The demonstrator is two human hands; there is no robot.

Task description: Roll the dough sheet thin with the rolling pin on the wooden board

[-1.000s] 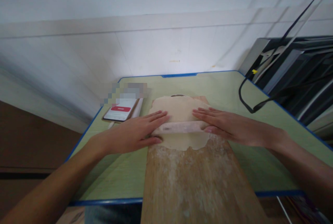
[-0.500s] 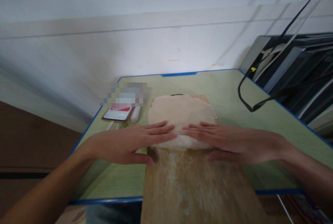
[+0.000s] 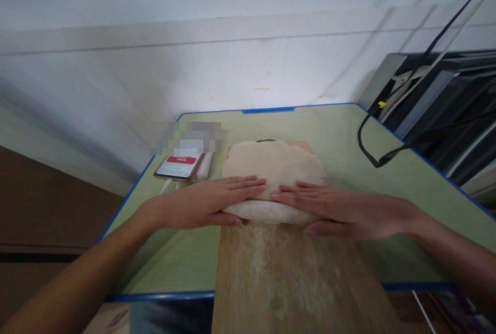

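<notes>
A thin, pale sheet of dough [image 3: 275, 163] lies over the far end of a wooden board [image 3: 287, 282]. Its near edge is turned over into a thick roll [image 3: 271, 211] across the board. My left hand [image 3: 209, 200] rests at the roll's left end, fingers stretched over the dough and thumb on the near side. From the right, my right hand [image 3: 344, 211] lies over the other end the same way, fingers extended and thumb below. Both hands touch the dough, and their fingers hide parts of the roll's ends. Whitish flour marks the bare wood.
A lit phone [image 3: 178, 165] with a white cable lies on the green, blue-edged table [image 3: 341, 132], at the left. On the right, a black cable [image 3: 372, 158] loops over the table beside dark, flat panels [image 3: 437, 96]. A white wall [image 3: 232, 65] stands behind.
My left thumb has moved up and inward to the roll's end, and the left fingers have shifted slightly forward. The dough's near edge now looks rounder and more distinct. My right hand has barely moved.
</notes>
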